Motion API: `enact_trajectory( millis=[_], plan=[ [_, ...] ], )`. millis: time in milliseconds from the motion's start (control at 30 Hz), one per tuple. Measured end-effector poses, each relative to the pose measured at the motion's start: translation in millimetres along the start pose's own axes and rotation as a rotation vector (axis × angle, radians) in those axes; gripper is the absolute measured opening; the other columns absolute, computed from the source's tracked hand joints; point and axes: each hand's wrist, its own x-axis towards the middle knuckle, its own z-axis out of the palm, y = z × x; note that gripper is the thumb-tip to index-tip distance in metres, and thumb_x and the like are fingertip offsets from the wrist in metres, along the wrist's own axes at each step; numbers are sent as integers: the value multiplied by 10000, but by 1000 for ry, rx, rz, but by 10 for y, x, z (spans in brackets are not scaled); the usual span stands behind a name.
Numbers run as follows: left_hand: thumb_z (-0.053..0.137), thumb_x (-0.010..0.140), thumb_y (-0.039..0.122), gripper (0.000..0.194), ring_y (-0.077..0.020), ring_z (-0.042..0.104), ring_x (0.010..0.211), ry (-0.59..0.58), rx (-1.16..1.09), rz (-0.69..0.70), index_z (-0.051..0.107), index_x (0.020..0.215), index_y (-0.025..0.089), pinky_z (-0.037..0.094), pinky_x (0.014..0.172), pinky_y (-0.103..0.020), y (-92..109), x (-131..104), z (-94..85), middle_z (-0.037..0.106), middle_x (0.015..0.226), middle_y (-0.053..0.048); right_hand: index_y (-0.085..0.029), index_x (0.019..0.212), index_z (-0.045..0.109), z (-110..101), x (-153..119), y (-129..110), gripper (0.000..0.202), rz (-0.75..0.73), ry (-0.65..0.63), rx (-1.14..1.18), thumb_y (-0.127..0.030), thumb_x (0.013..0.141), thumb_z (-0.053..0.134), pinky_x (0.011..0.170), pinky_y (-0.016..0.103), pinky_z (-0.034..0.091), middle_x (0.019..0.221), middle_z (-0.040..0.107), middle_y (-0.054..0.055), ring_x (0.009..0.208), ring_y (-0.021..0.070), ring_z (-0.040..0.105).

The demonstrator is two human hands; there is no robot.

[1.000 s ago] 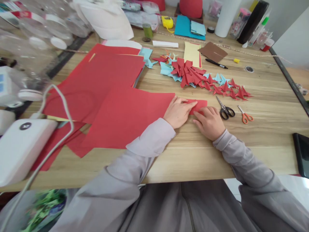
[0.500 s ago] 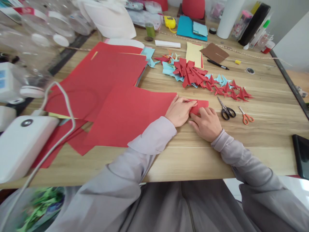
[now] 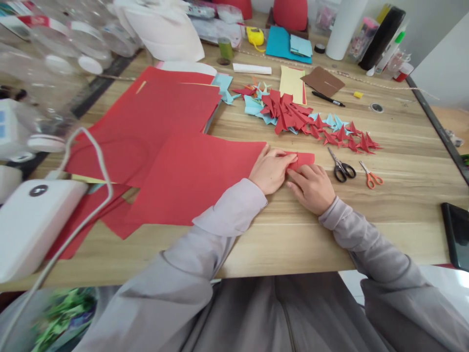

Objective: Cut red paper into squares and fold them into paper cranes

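Under my fingers lies a folded piece of red paper, flat on the table. My left hand presses on its left part, fingers together and reaching right. From the near right, my right hand bears on the paper's lower edge with bent fingers. A large red sheet stretches left from my left hand; whether it joins the folded piece is hidden. Black-handled scissors and small orange-handled scissors lie right of my right hand.
Beyond my hands lies a heap of folded red and light-blue paper figures. A stack of red sheets is at left, near a white power bank with its cable. A black pen and a phone are at right.
The view has shifted slightly. My right fingers have moved a little on the folded red paper; my left hand stays pressed on it.
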Motion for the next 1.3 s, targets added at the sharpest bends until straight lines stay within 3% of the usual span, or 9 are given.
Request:
enact_trajectory(
  millis=[167,333,500,633,800,967,1100,1300],
  plan=[
    [454,875,156,384,-237,546,1181,26,41,9,616,1215,229,192,1150,-568,-5,-5,28,684,1175,-65,-191,1058,717,31,41,8,340,13,-34,13,-402,943,477,762,374,336,938,586,112,864,245,448],
    [440,879,149,377,-230,565,1148,74,58,58,622,1201,223,224,1140,-567,-49,-9,80,697,1129,-68,-167,918,742,66,-8,131,355,10,57,189,-319,970,426,797,350,384,921,597,97,871,217,496],
    [434,881,146,371,-222,568,1146,92,78,59,631,1182,237,226,1144,-564,-70,-10,102,700,1093,-62,-163,941,731,56,-15,125,263,1,17,32,-290,934,502,765,368,355,969,608,116,891,242,483],
    [468,854,141,397,-222,559,1166,54,127,44,617,1209,235,207,1155,-559,-53,-16,78,690,1112,-72,-115,852,715,35,54,41,268,-62,-32,-78,-210,928,477,749,378,328,875,614,119,827,233,459],
    [454,876,161,392,-218,558,1165,42,147,48,601,1231,241,197,1160,-561,-49,-16,64,692,1104,-72,-132,745,698,32,40,15,300,-113,6,-114,-165,921,458,752,376,315,792,615,96,782,218,448],
    [438,930,243,337,-212,558,1157,71,131,55,612,1220,234,210,1163,-532,-48,-20,88,688,1111,-75,-153,807,710,49,-47,136,310,-30,96,12,-199,949,439,818,343,335,848,651,74,812,197,494],
    [508,917,341,371,-236,532,1193,57,131,46,600,1247,196,194,1168,-530,-32,-29,90,670,1137,-115,-171,927,728,47,-51,225,302,72,71,40,-258,958,440,766,343,329,884,635,87,835,212,486],
    [536,908,383,384,-236,528,1206,54,116,45,595,1253,226,185,1161,-559,-68,-30,103,664,1171,-104,-159,958,728,27,-52,195,262,-1,-2,-53,-258,925,487,748,367,321,918,625,110,853,234,466]
  ],
)
